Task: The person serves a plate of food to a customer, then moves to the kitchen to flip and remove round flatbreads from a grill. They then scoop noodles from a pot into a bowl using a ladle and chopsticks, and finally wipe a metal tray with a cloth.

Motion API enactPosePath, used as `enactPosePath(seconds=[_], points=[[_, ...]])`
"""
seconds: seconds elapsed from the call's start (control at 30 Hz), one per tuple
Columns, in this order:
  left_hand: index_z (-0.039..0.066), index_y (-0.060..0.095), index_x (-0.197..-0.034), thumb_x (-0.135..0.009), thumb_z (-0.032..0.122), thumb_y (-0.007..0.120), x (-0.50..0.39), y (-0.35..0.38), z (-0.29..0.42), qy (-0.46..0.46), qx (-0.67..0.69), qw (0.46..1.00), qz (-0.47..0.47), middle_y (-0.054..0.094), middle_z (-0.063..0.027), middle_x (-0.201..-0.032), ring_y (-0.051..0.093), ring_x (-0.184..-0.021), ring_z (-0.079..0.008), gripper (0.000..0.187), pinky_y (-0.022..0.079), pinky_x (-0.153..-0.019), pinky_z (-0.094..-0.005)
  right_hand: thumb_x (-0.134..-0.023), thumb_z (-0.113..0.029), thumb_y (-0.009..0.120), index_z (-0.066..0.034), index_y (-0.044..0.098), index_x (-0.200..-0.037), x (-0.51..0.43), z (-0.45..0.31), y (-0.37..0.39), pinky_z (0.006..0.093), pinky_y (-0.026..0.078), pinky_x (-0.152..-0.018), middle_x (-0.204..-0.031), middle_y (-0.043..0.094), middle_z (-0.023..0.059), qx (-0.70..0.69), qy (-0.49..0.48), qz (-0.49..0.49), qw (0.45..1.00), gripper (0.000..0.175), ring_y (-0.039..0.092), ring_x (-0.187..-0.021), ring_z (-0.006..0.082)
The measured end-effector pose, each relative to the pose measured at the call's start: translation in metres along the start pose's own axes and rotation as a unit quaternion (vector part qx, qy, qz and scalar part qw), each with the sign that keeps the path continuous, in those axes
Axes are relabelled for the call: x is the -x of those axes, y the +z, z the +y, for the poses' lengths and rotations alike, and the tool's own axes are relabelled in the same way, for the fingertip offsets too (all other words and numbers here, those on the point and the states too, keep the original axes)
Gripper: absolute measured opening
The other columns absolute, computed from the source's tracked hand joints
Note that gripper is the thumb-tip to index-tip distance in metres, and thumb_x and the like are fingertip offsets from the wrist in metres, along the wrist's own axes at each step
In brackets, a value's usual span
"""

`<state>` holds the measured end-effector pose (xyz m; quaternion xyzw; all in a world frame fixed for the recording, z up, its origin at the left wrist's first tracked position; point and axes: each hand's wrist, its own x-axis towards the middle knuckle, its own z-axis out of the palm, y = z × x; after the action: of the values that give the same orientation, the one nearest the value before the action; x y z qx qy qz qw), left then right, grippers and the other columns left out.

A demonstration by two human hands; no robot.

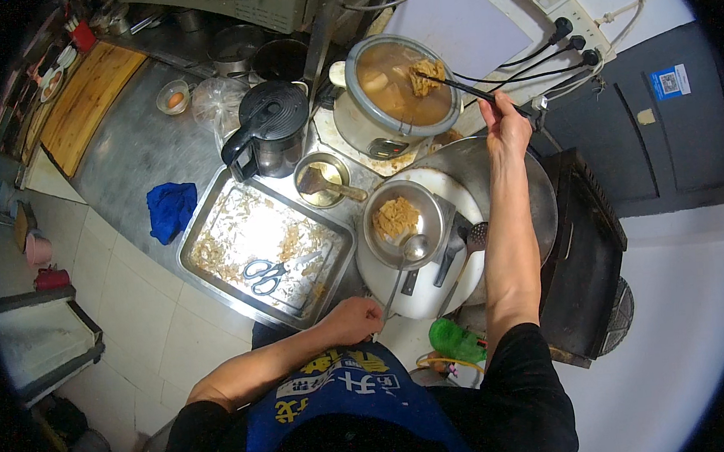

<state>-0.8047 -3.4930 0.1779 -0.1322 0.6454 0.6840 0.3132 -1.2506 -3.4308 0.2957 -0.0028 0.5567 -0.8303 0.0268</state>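
With my right hand (508, 124) I hold dark chopsticks (465, 88) over an electric cooker pot (349, 121) full of brown broth. Their tips grip a clump of yellowish-brown food (426, 77) at the broth's surface. My left hand (358, 320) is closed near the lower end of the handle of a metal ladle (416, 247); whether its fingers grip the handle is hard to tell. The ladle's bowl rests in a steel bowl (371, 216) holding more of the same food (397, 216). A slotted skimmer (477, 236) and a black-handled utensil (451, 258) lie beside that bowl on a round white board (372, 284).
Left of the bowl, a steel tray (194, 276) holds scissors (266, 278) and scraps. A black-lidded pitcher (274, 110), a small pot with a brush (322, 182) and a blue cloth (172, 209) stand or lie around it. Cords run from a power strip (567, 18) behind the cooker.
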Motion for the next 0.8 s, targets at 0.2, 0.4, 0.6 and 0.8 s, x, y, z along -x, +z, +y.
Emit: enactPosePath(seconds=[0.2,0.4,0.6,0.8], points=[[-0.001,0.071,-0.09,-0.085,0.018,0.07,0.002,0.006,-0.006,0.039,0.026,0.998,0.037,0.073,-0.0097,-0.074,0.071,-0.065,-0.0193,0.02,0.055,-0.064,-0.0348,-0.093,0.004,0.07,0.0136,0.065,-0.105,0.002,0.002,0.001,0.0392,0.069,-0.073,-0.1,0.07,0.0191,-0.005,0.0,0.002,1.0,0.017,0.072,-0.083,0.0275],[-0.003,0.07,-0.106,-0.091,0.017,0.07,0.004,-0.003,0.006,0.054,-0.09,0.994,0.021,0.074,-0.0125,-0.088,0.071,-0.074,-0.017,0.025,0.056,-0.07,-0.0332,-0.093,0.005,0.07,0.0133,0.066,-0.105,0.021,-0.019,-0.024,0.0404,0.069,-0.08,-0.105,0.069,0.0188,-0.036,-0.013,-0.011,0.999,0.016,0.072,-0.088,0.029],[-0.003,0.07,-0.11,-0.091,0.017,0.069,0.002,0.001,-0.001,0.016,-0.027,0.999,0.011,0.074,-0.012,-0.087,0.07,-0.071,-0.0166,0.028,0.056,-0.068,-0.0331,-0.094,0.003,0.07,0.0125,0.067,-0.107,0.102,-0.038,-0.069,0.0414,0.068,-0.083,-0.106,0.071,0.02,0.007,0.007,-0.007,1.0,0.016,0.073,-0.089,0.0295],[-0.005,0.071,-0.106,-0.089,0.015,0.069,0.006,-0.001,0.009,0.0,-0.021,1.0,0.007,0.074,-0.0114,-0.085,0.07,-0.072,-0.0165,0.026,0.056,-0.068,-0.033,-0.095,0.0,0.07,0.0131,0.067,-0.109,0.177,0.003,-0.117,0.0353,0.068,-0.074,-0.099,0.073,0.0204,0.103,0.111,0.015,0.988,0.02,0.076,-0.079,0.0296]])
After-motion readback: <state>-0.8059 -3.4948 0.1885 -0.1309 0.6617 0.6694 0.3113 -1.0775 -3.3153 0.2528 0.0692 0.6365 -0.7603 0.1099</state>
